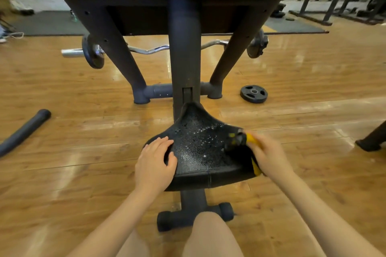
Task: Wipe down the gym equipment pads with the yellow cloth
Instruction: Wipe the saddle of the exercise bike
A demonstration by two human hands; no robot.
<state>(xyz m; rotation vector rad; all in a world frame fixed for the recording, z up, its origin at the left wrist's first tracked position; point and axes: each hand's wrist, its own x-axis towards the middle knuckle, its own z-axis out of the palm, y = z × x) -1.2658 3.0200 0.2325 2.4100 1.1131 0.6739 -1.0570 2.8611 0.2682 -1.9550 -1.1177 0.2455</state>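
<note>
Left hand [155, 162] flat on seat pad [200, 152] | right hand [269, 156] gripping yellow cloth [255, 165]

Two bare forearms reach in from the bottom edge of the head view, with no sleeve, cuff, watch, bracelet or ring to be seen on either. The left hand [155, 162] shows its back to the camera, with short, unpainted nails on slim fingers. The right hand [269, 155] is blurred, so its nails and finer details cannot be made out. Below the arms, two bare knees show at the bottom edge, with no trouser leg or hem of any garment visible on them.
</note>
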